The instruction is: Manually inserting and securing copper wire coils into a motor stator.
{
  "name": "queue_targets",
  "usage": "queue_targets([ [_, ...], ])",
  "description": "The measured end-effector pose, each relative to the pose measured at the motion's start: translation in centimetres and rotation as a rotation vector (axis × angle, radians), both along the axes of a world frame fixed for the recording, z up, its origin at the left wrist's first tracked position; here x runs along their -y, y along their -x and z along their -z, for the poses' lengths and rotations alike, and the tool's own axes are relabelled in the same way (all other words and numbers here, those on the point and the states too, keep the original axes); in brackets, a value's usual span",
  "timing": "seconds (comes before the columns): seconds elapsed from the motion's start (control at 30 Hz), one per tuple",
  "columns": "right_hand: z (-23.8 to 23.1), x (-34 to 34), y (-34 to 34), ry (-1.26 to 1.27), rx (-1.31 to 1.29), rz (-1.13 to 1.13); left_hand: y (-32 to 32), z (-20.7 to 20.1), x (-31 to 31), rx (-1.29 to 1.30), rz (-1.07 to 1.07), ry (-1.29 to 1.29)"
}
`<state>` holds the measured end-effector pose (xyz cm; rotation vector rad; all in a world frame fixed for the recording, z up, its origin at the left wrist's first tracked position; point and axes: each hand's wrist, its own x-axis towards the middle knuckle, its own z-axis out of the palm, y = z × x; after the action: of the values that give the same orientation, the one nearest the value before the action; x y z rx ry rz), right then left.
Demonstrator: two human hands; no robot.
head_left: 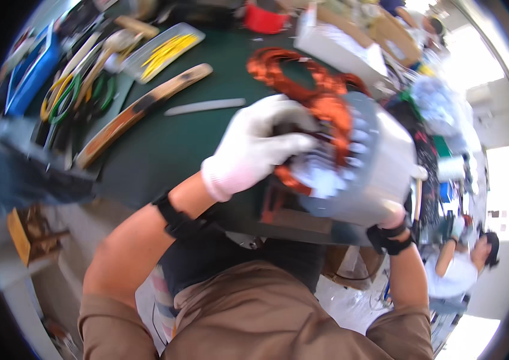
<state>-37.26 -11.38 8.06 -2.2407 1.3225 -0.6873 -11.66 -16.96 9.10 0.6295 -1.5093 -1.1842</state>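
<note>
A motor stator (380,162), a grey-white cylinder with white insulation tabs round its rim, lies on its side on the dark green bench. Orange-brown copper coils (330,111) come out of its open end, and a large loop spreads on the bench behind. My left hand (257,141), in a white glove, is closed at that end, thumb and fingers round a dark part of the copper winding; blur hides the exact grip. My right hand (393,214) is against the stator's right side, its fingers mostly hidden behind the body.
At the left lie a wooden stick (146,108), a white flat strip (205,107), a clear tray (167,51) of yellow strips, and green-handled scissors (65,99). A white box (341,45) stands behind. A co-worker (458,264) sits at the right.
</note>
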Motion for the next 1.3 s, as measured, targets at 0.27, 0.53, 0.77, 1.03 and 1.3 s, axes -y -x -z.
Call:
queue_targets([
  [0.27, -6.2, -3.2, 3.3, 0.102, 0.249, 0.212, -0.7, -0.3, -0.4, 0.040, 0.019, -0.261],
  [0.53, -3.0, -7.6, 24.0, 0.282, -0.338, 0.950, -1.8, 0.6, 0.9, 0.240, 0.015, -0.067],
  [0.77, 0.1, -9.2, 33.5, 0.141, -0.689, 1.227, -1.6, -0.2, 0.6, 0.229, -0.003, -0.094],
  [1.03, -2.2, -5.8, 36.1, -0.249, -0.612, 1.057, -1.4, -1.1, 0.6, 0.199, 0.047, -0.161],
  [1.3, -3.5, -10.6, 34.4, -0.027, -0.483, 1.089, -0.9, -0.5, 0.1, 0.230, 0.012, -0.087],
])
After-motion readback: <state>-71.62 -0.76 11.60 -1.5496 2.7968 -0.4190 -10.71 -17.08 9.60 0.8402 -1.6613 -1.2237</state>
